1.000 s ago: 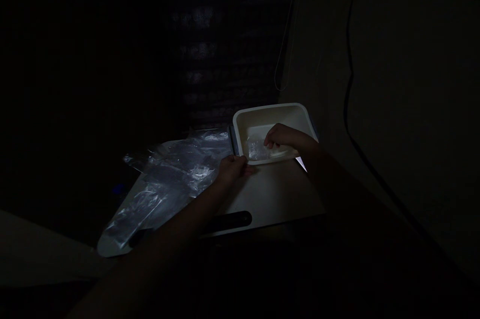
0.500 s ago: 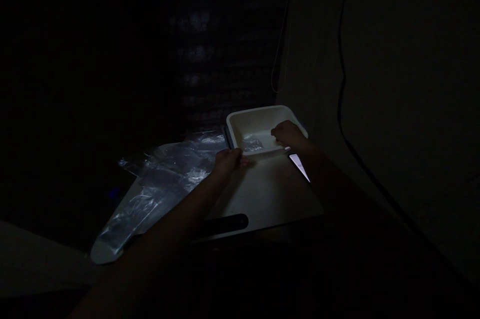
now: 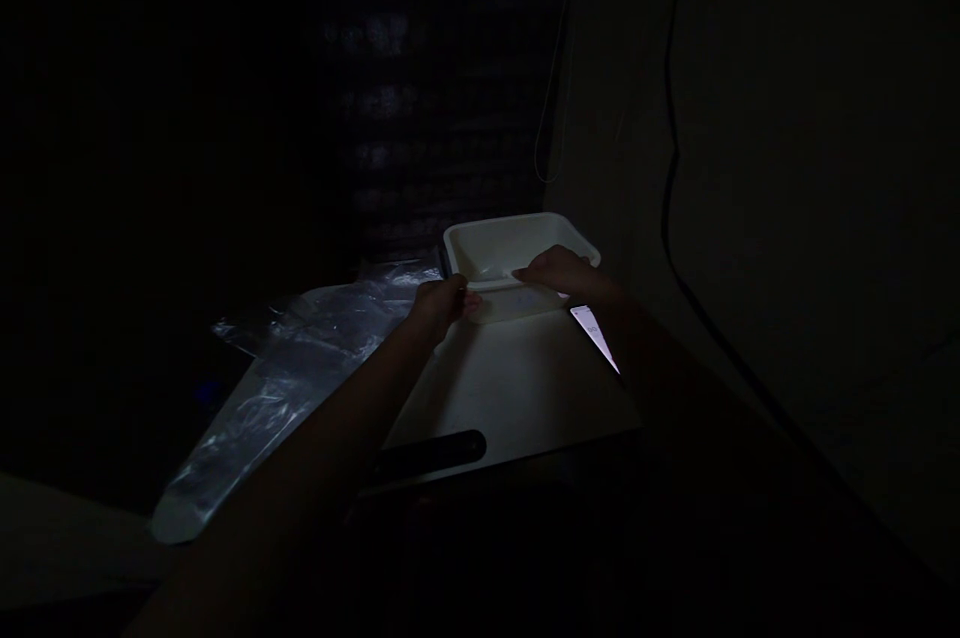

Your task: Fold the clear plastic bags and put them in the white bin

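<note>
A white rectangular tub (image 3: pixel 517 303) stands at the far end of a small light table, its near wall facing me. My left hand (image 3: pixel 441 306) is closed on the tub's near left corner, thumb at the rim. On the near rim's right part lies my right hand (image 3: pixel 561 272), gripping it with the thumb pointing left along the edge. Inside the tub, a bit of clear plastic (image 3: pixel 491 272) shows faintly; the near rim hides most of the floor. Crumpled clear plastic bags (image 3: pixel 300 358) cover the table's left side, beside my left forearm.
A lit phone (image 3: pixel 595 338) lies on the table (image 3: pixel 517 378) near my right wrist. The table's near edge has a dark slot (image 3: pixel 435 453). A dark cable (image 3: pixel 671 208) hangs along the right wall, and a thin cord loop (image 3: pixel 551 118) hangs behind the tub. The room is very dark.
My right hand has moved from inside the tub to its near rim. The near rim looks higher, and more of the front wall shows. My left hand stays at the corner.
</note>
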`<act>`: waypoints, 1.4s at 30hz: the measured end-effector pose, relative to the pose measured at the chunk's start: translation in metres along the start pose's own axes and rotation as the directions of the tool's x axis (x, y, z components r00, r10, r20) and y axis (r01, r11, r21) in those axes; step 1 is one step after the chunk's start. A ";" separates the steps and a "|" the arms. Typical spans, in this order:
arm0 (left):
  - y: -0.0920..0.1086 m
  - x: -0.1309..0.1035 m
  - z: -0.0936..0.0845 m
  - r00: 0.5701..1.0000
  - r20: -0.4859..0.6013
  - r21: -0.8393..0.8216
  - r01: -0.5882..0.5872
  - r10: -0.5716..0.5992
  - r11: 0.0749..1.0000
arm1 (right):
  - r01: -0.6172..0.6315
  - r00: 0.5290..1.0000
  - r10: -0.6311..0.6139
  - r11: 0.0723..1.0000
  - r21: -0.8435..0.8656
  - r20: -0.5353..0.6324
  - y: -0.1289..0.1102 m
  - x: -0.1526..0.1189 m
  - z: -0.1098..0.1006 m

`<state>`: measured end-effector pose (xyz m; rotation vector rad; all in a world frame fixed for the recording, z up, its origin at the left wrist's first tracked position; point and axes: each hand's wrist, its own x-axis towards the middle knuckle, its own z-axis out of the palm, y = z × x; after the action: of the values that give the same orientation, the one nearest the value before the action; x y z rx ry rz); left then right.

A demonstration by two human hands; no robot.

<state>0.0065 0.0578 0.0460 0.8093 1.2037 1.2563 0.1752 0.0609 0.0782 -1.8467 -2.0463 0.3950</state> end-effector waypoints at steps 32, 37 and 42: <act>-0.016 -0.023 -0.089 0.842 0.536 0.794 -0.476 0.067 -0.379 | 0.441 0.825 -0.558 0.736 -0.514 -0.092 -0.016 -0.040 0.060; -0.016 -0.015 -0.078 0.829 0.463 0.851 -0.318 0.314 -0.418 | 0.443 0.857 -0.515 0.735 -0.513 0.003 -0.010 -0.041 0.070; -0.013 0.007 -0.070 0.847 0.335 0.901 -0.161 0.413 -0.402 | 0.461 0.858 -0.512 0.729 -0.506 0.044 -0.005 -0.040 0.073</act>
<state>-0.0577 0.0517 0.0156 2.5578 2.2842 0.2150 0.1417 0.0229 0.0123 -1.4142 -2.6201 -0.4097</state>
